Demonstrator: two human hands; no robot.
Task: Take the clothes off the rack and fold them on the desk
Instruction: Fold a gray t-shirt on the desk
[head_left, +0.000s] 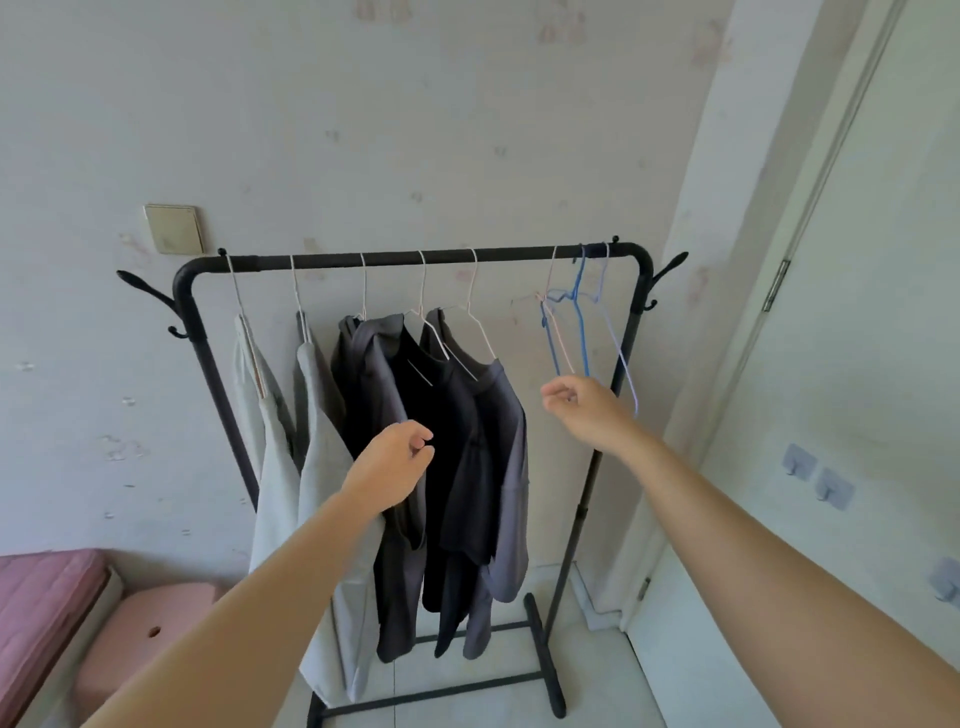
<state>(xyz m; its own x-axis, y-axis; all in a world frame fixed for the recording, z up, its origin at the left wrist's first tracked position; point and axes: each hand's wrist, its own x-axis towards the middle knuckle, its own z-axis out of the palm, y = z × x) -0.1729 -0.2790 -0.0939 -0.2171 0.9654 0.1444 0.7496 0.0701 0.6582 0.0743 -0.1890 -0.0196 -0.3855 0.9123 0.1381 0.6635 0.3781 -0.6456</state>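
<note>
A: Far left, quick?
B: Pink mattress (41, 597) in the lower left, with a pink stool (150, 629) just beside it on the floor. There's a beige switch plate (174, 228) on the wall above.

A: And the clothes?
B: All on the black rack (415, 256), which stands against the wall mid-view. They hang from the top bar on wire hangers. Left to right: two light grey garments (275, 467) near the bar's left end, a dark grey hooded top (363, 395), a black shirt (436, 441), and a dark grey tee (498, 467) about mid-bar. The dark three overlap each other.

A: What are the hands doing?
B: The left hand (395, 462) is in front of the black shirt, fingers curled toward the thumb. Can't tell if it's pinching fabric. The right hand (582, 405) is raised at the lower ends of the empty hangers (576, 322), which are blue, pink and lilac and bunched at the bar's right end. Its fingers are curled. Can't tell whether it has hold of one.

A: Right edge?
B: A pale door (857, 364), with grey stick-on hooks (818, 473) on it.
</note>
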